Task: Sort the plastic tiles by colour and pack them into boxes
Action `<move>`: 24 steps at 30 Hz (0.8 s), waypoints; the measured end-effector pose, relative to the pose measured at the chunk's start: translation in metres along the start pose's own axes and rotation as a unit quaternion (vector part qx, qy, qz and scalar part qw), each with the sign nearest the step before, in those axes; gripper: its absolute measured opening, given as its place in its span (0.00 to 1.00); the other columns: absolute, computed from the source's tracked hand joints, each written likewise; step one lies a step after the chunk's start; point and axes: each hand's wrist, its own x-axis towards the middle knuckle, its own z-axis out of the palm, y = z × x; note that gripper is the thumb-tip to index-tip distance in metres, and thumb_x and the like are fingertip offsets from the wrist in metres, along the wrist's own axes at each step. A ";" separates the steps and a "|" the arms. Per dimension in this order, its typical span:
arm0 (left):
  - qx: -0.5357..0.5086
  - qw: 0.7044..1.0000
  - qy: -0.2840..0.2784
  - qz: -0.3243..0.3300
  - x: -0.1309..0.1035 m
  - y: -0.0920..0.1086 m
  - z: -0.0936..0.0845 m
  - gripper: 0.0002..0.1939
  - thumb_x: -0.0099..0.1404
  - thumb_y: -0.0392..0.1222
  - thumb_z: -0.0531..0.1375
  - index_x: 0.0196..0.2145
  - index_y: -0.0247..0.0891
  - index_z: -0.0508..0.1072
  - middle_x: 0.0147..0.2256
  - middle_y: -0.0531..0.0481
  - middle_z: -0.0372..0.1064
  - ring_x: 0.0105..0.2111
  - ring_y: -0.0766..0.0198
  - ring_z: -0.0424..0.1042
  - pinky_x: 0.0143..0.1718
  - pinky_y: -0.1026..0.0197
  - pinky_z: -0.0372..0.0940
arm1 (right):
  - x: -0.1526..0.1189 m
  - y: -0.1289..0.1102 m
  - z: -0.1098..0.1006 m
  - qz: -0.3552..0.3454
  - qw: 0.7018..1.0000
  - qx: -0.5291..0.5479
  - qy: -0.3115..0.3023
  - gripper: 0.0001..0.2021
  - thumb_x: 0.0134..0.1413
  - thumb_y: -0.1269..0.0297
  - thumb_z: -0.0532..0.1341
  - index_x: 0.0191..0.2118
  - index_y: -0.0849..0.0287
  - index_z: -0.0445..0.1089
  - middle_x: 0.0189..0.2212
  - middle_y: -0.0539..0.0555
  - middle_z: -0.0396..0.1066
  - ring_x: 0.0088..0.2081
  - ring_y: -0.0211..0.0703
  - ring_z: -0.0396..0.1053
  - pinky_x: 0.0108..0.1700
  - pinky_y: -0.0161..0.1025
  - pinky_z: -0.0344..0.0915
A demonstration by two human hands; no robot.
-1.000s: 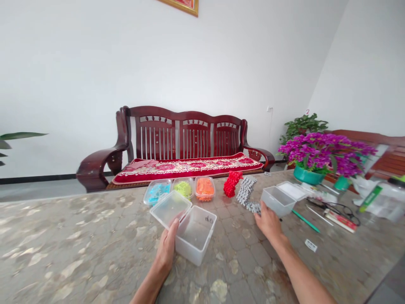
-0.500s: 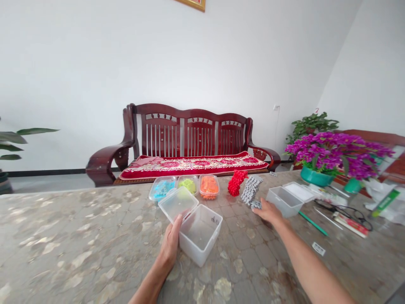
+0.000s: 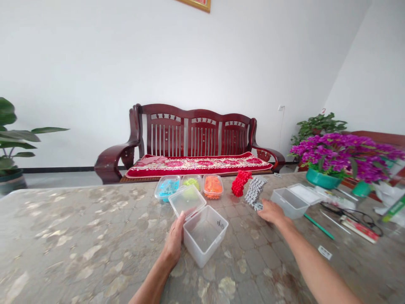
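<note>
My left hand [image 3: 175, 240] grips the left side of a clear plastic box [image 3: 205, 236], near its hinge. The box has nothing in it, and its lid [image 3: 187, 202] is tilted back. My right hand [image 3: 271, 212] is at the near end of a pile of grey pieces [image 3: 254, 192], its fingers closed at the pile; what they hold, if anything, is hidden. A red pile of pieces [image 3: 241, 183] lies just left of the grey one. Behind the box are small containers of blue [image 3: 167, 188], yellow-green [image 3: 191, 183] and orange pieces [image 3: 213, 186].
Another open clear box [image 3: 289, 203] stands right of my right hand. Farther right lie a green stick [image 3: 319, 226], glasses [image 3: 363, 221], a small label [image 3: 325, 252] and purple flowers in a teal pot [image 3: 323, 178]. A wooden bench [image 3: 202, 135] stands beyond the table [image 3: 79, 236].
The view has shifted slightly left, so everything sits farther right in the picture. My right hand stays by the grey pile, and my left hand keeps hold of the box.
</note>
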 end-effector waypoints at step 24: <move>0.094 0.990 -0.096 0.033 -0.008 0.006 0.002 0.32 0.66 0.62 0.50 0.56 0.37 0.71 0.56 0.45 0.68 0.58 0.48 0.65 0.64 0.44 0.52 | -0.116 -0.139 -0.095 -0.512 0.844 0.155 -0.024 0.29 0.37 0.63 0.65 0.52 0.57 0.68 0.45 0.55 0.73 0.44 0.48 0.70 0.47 0.40 0.63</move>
